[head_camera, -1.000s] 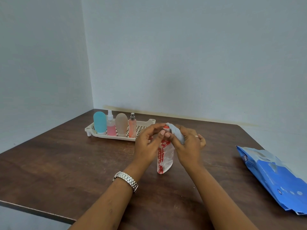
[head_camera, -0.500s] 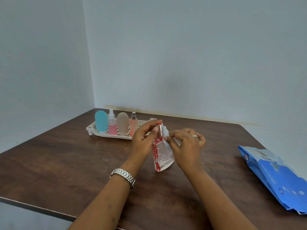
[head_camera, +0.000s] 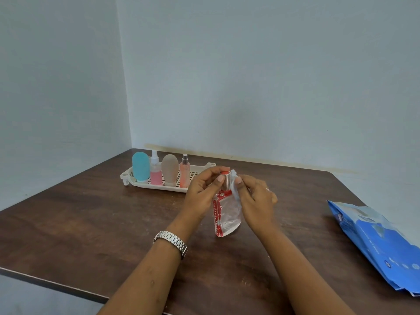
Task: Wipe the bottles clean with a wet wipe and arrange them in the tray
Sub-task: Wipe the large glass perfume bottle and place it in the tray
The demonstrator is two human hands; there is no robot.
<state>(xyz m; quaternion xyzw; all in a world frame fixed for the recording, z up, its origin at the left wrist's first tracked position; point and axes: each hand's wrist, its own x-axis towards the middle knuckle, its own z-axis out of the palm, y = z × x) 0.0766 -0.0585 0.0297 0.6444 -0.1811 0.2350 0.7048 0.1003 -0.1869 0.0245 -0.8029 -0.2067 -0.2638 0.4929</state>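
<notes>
Spout pouch [head_camera: 227,218] held over the table's [head_camera: 91,223] middle, before the tray [head_camera: 145,185]: left hand [head_camera: 200,194] fingers clamped on its neck, right hand [head_camera: 256,201] fingers pinching the wet wipe [head_camera: 235,193] — now slid off the red cap [head_camera: 225,173] onto the shoulder — body wiping likely remains, then placement.

Dark brown wooden table [head_camera: 91,223] in a corner between pale walls.
A cream slotted tray [head_camera: 156,187] stands on the far side, left of centre. A blue pack of wipes [head_camera: 375,242] lies flat near the right edge, well apart from the tray.
</notes>
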